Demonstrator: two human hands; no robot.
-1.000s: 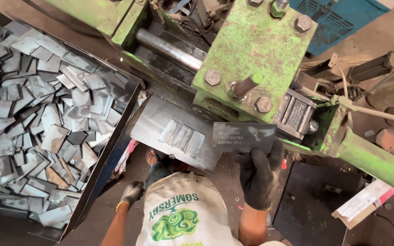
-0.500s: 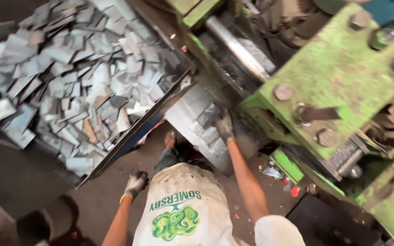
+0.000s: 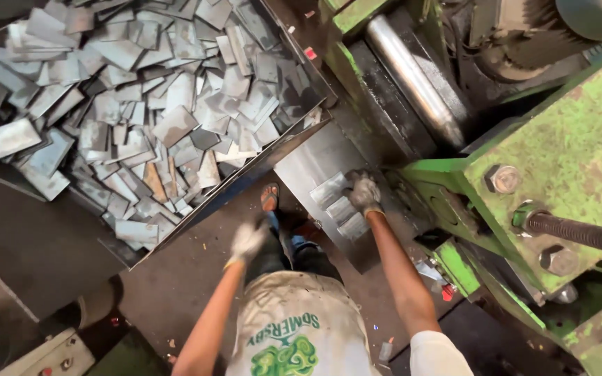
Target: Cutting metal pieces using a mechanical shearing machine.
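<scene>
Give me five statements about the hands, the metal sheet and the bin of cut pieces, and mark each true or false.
1. The right hand rests on the metal sheet. True.
2. The left hand grips the sheet. False: it hangs free beside the bin.
3. The bin holds cut metal pieces. True.
4. Both hands are bare. False: both wear gloves.
5. The machine frame is red. False: it is green.
</scene>
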